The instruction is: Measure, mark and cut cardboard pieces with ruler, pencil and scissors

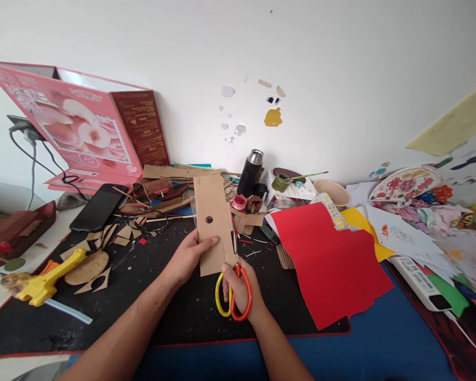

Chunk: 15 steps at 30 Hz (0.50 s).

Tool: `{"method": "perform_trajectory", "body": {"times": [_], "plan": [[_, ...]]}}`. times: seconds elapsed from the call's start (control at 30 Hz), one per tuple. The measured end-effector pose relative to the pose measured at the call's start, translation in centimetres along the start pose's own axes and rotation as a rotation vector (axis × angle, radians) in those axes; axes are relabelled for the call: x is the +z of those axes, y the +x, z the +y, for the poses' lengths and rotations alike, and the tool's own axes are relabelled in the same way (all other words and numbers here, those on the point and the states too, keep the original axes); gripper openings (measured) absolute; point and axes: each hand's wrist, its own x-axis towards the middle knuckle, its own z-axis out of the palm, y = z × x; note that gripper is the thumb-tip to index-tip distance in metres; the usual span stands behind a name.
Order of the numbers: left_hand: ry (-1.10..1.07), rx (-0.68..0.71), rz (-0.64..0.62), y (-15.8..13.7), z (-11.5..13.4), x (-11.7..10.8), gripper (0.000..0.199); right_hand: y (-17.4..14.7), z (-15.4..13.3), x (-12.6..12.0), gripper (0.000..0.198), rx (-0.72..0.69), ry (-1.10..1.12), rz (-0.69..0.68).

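My left hand grips the lower left edge of a brown cardboard strip, thumb lying across its front. A small round hole pierces the strip near its middle. In my right hand is a pair of scissors with one yellow and one red handle loop. The blades point upward along the strip's right edge, one partly behind the cardboard. Right-hand fingertips also touch the strip's lower corner. Both hands are above a black mat.
A yellow glue gun, cardboard scraps and a phone lie at left. A pink box stands behind. Paint jars and a black flask are at the back. Red paper and a power strip occupy the right.
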Motion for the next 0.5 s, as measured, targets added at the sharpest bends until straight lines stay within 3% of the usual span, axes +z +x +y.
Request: {"method": "perform_trajectory", "body": {"times": [0.27,0.5], "plan": [[-0.079,-0.012,0.147,0.17,-0.48,-0.03,0.053,-0.09,0.19,-0.02,0.044,-0.028,-0.013,-0.012],[-0.008,0.018,-0.022,-0.19,0.12,0.13,0.057,-0.03,0.22,0.07,0.045,-0.025,-0.016,-0.003]]}}
